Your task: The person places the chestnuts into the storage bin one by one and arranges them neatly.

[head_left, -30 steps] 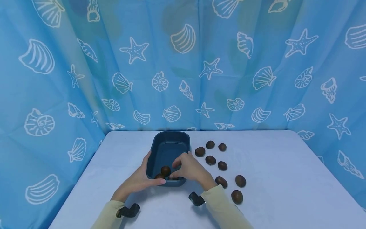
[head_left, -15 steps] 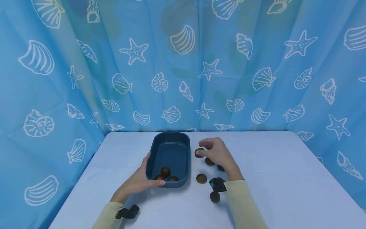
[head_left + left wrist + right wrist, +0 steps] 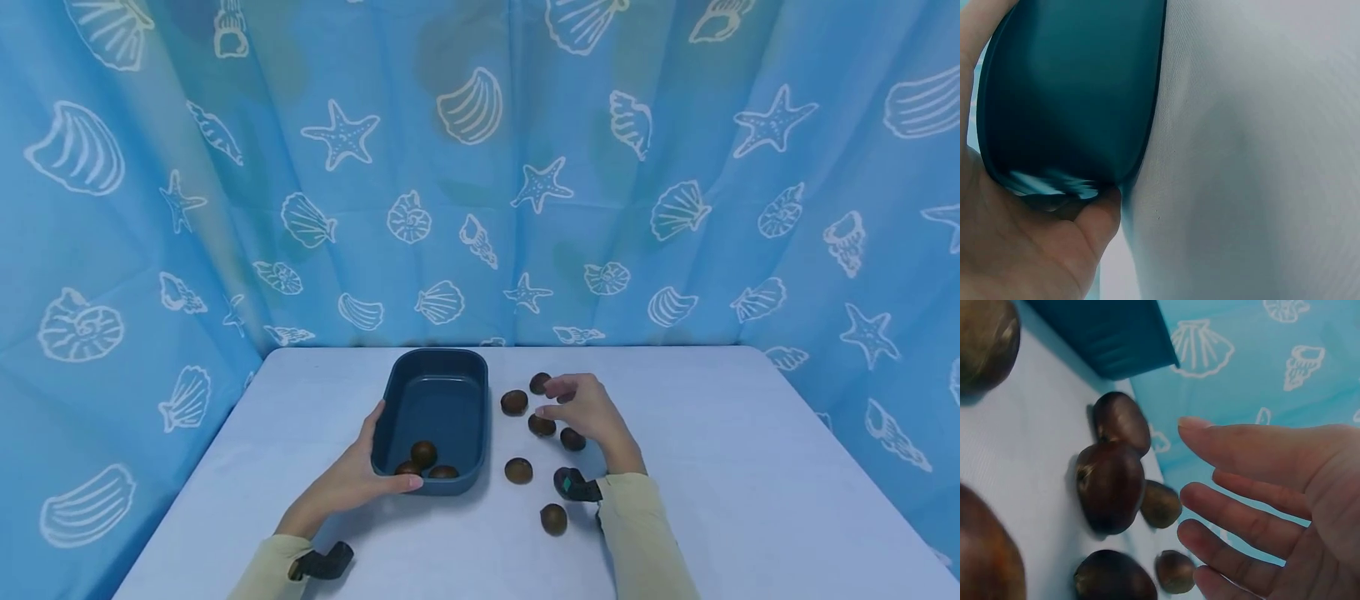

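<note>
A dark blue rectangular dish point(image 3: 442, 408) stands left of centre on the table, with three brown chestnuts point(image 3: 423, 454) at its near end. My left hand point(image 3: 347, 477) grips the dish's near left corner, thumb over the front rim and fingers along the left side. In the left wrist view the thumb presses the dish wall point(image 3: 1079, 94). My right hand point(image 3: 592, 412) hovers over the loose chestnuts right of the dish. Seen from the right wrist, its fingers point(image 3: 1241, 519) are spread and relaxed, apart from the nearest chestnut point(image 3: 1112, 486), with nothing between them.
Several chestnuts lie scattered on the white-covered table point(image 3: 750, 467), some partly hidden by my right hand. Two of them, a nearer chestnut point(image 3: 553, 519) and another chestnut point(image 3: 518, 471), lie left of the right wrist. A blue shell-patterned curtain point(image 3: 480, 208) hangs behind.
My right hand has left the dish's near end and moved right, over the loose chestnuts. Some nearer chestnuts now lie farther left. The left hand keeps its hold on the dish.
</note>
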Tool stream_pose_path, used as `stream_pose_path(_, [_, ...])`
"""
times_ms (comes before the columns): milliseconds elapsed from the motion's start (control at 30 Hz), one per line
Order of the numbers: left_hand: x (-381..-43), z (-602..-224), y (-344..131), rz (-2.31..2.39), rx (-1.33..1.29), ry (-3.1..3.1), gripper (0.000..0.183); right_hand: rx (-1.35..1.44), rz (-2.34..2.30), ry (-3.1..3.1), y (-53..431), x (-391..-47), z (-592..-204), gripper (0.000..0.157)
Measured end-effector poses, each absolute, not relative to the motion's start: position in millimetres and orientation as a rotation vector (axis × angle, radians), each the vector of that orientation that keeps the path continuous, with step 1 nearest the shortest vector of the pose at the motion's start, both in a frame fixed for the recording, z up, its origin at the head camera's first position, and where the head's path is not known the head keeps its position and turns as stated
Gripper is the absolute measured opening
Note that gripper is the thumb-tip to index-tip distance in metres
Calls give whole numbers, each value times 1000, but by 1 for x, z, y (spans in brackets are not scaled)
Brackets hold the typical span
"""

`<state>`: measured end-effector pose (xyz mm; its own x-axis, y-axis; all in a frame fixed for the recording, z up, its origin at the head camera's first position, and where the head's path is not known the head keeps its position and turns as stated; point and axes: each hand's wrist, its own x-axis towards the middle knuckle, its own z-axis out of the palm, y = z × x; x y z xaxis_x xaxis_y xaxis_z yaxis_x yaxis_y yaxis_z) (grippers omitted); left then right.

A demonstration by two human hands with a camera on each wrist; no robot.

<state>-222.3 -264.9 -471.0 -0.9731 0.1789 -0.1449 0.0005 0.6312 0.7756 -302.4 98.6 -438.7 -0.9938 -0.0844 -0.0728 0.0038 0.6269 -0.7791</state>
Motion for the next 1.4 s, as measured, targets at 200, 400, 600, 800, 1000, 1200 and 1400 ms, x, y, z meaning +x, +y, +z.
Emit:
stream_pose_path(200, [-221,-469,-266,1269,127,2631,132,-90,-1224,2747,100,-305,-447,44])
stream_pose_path(400, [-221,-467,-264,1269,151,2617,132,-67,-1173,2734,100,-302,-451,41])
stream_pose_path(600, [-221,-468,-265,1261,145,2630,133,-85,-1157,2721,96,-300,-453,47])
stream_pose_path(800, [-221,-467,-263,1255,123,2627,133,-111,-1091,2757,92,-301,-458,44])
stream_pose_path(1000, [-221,-467,-261,1267,116,2624,132,-89,-1058,2777,87,-302,-459,34])
stream_pose_path(1200, [-220,-466,-260,1271,126,2634,133,-67,-1027,2798,85,-302,-459,33])
stream_pose_path(1400, [-221,-466,-260,1260,126,2648,133,-87,-1078,2785,85,-298,-447,34])
